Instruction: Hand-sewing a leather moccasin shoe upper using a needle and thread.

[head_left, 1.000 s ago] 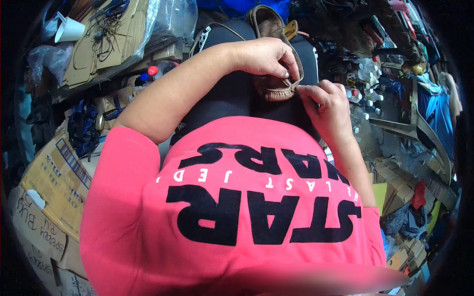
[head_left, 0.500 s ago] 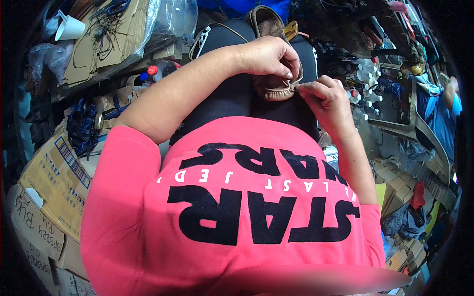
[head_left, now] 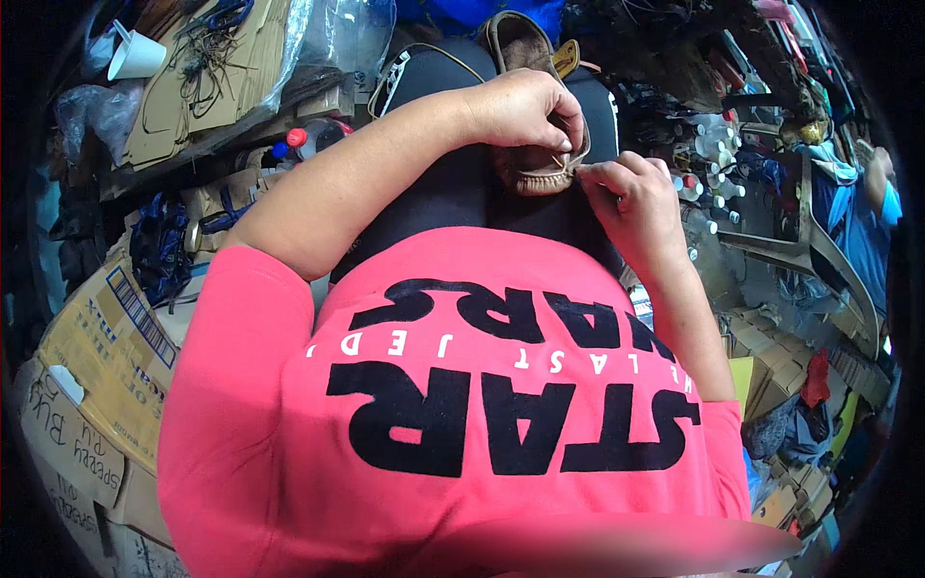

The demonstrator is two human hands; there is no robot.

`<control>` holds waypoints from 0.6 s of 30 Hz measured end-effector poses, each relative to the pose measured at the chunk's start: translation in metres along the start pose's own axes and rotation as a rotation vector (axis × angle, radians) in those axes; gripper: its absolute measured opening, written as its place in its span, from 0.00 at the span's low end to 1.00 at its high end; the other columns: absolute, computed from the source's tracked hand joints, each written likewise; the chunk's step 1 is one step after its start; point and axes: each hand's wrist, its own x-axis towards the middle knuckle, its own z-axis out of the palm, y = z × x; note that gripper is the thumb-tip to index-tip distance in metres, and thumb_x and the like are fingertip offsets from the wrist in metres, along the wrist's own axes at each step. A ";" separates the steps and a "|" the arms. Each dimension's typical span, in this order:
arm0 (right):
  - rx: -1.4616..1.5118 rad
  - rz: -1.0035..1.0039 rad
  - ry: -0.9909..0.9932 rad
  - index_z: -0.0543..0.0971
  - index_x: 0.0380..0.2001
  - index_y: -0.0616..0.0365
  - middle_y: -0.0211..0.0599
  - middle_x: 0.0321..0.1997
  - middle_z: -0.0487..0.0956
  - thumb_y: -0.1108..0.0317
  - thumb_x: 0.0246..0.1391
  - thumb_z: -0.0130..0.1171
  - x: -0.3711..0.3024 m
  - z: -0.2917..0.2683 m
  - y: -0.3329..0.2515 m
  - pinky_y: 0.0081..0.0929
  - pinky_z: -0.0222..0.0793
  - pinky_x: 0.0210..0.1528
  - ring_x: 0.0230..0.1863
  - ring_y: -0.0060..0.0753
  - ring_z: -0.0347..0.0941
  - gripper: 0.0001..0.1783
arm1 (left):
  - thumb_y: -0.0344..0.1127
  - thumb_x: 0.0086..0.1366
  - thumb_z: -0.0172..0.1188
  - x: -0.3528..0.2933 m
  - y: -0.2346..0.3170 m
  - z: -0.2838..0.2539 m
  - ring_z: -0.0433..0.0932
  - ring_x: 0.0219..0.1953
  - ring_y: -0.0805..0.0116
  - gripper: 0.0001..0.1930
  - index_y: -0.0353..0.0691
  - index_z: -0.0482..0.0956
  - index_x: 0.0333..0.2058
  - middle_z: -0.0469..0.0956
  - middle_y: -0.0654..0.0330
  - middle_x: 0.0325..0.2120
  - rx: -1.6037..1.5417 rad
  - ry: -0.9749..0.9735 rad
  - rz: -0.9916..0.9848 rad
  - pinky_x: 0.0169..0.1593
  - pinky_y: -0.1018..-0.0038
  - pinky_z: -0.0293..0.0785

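A brown moccasin-style shoe [head_left: 541,183] lies across my dark-clad thighs, its gathered, stitched toe toward me and its open heel away. My left hand [head_left: 528,111] reaches over it from the left. Its thumb and fingers are pinched together inside the shoe opening, where a thin pale strand or tip shows below them; I cannot tell which. At the right edge of the toe seam, my right hand [head_left: 638,197] has thumb and forefinger closed in a pinch. Whatever those fingertips hold is too small to name. The left hand and forearm cover the shoe's middle.
A yellowish tool handle or strap [head_left: 568,60] lies beside the heel. Flat cardboard with dark cords [head_left: 212,72], a white cup [head_left: 137,54] and a red-capped bottle [head_left: 308,140] are at left. Several bottles [head_left: 715,144] stand right, near a chair [head_left: 829,250] and another person's arm [head_left: 878,178].
My right hand has shifted slightly right, its fingertips still by the toe seam. A thin pale piece shows more clearly under my left fingertips. The shoe has barely moved.
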 end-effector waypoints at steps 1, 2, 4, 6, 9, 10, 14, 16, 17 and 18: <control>0.014 -0.013 -0.018 0.82 0.31 0.48 0.33 0.22 0.72 0.71 0.43 0.62 0.004 0.001 0.001 0.32 0.63 0.36 0.27 0.37 0.71 0.08 | 0.29 0.52 0.63 0.000 0.001 0.001 0.77 0.39 0.67 0.06 0.39 0.82 0.31 0.79 0.60 0.31 0.010 0.012 -0.016 0.47 0.73 0.70; 0.028 -0.027 -0.036 0.82 0.31 0.49 0.34 0.22 0.72 0.72 0.43 0.62 0.006 0.001 0.003 0.32 0.65 0.36 0.28 0.38 0.72 0.09 | 0.29 0.52 0.63 0.000 -0.001 0.002 0.77 0.39 0.67 0.06 0.39 0.82 0.31 0.79 0.60 0.31 0.010 0.015 -0.015 0.47 0.73 0.70; 0.178 0.075 -0.114 0.82 0.33 0.50 0.36 0.22 0.72 0.73 0.44 0.63 0.008 -0.004 0.009 0.30 0.66 0.36 0.28 0.39 0.72 0.10 | 0.29 0.51 0.65 -0.003 -0.006 0.005 0.75 0.42 0.65 0.07 0.43 0.83 0.31 0.76 0.60 0.35 0.173 0.092 0.192 0.48 0.73 0.70; 0.318 0.199 -0.259 0.83 0.36 0.51 0.37 0.26 0.72 0.76 0.45 0.62 0.009 -0.012 0.015 0.25 0.69 0.35 0.32 0.34 0.74 0.13 | 0.29 0.50 0.66 -0.007 -0.009 0.003 0.73 0.43 0.64 0.08 0.44 0.83 0.31 0.73 0.61 0.36 0.179 0.105 0.205 0.49 0.73 0.69; 0.475 0.230 -0.345 0.83 0.37 0.49 0.33 0.30 0.71 0.78 0.46 0.60 0.012 -0.009 0.032 0.23 0.68 0.36 0.34 0.27 0.72 0.14 | 0.28 0.47 0.68 -0.008 -0.005 0.001 0.70 0.46 0.63 0.11 0.46 0.83 0.32 0.68 0.60 0.39 0.182 0.085 0.210 0.50 0.72 0.68; 0.558 0.217 -0.350 0.83 0.37 0.50 0.29 0.31 0.71 0.79 0.47 0.59 0.013 -0.007 0.037 0.22 0.67 0.38 0.35 0.23 0.70 0.14 | 0.28 0.46 0.68 -0.007 -0.005 0.001 0.70 0.46 0.63 0.12 0.46 0.83 0.32 0.68 0.61 0.38 0.196 0.079 0.212 0.50 0.72 0.68; 0.718 0.252 -0.396 0.83 0.37 0.52 0.27 0.31 0.71 0.80 0.47 0.59 0.014 0.003 0.058 0.21 0.66 0.42 0.36 0.23 0.69 0.14 | 0.27 0.44 0.69 -0.004 -0.005 0.003 0.69 0.46 0.63 0.13 0.47 0.84 0.32 0.68 0.61 0.37 0.206 0.080 0.216 0.51 0.72 0.67; 0.751 0.235 -0.444 0.83 0.37 0.54 0.26 0.31 0.72 0.80 0.47 0.59 0.015 0.006 0.066 0.19 0.65 0.43 0.38 0.21 0.69 0.14 | 0.28 0.44 0.69 -0.002 -0.006 0.004 0.69 0.45 0.63 0.13 0.47 0.84 0.32 0.68 0.61 0.37 0.208 0.090 0.223 0.50 0.72 0.67; 0.749 0.233 -0.446 0.83 0.37 0.54 0.26 0.31 0.72 0.80 0.47 0.59 0.015 0.007 0.065 0.19 0.65 0.43 0.38 0.21 0.69 0.14 | 0.28 0.44 0.69 -0.002 -0.007 0.004 0.70 0.45 0.63 0.13 0.47 0.84 0.31 0.68 0.61 0.37 0.211 0.098 0.229 0.50 0.72 0.67; 0.752 0.270 -0.434 0.83 0.37 0.54 0.27 0.32 0.73 0.80 0.47 0.59 0.014 0.008 0.064 0.19 0.65 0.43 0.39 0.20 0.69 0.14 | 0.28 0.44 0.69 -0.003 -0.007 0.004 0.70 0.45 0.63 0.13 0.47 0.84 0.31 0.68 0.61 0.37 0.210 0.100 0.230 0.50 0.72 0.67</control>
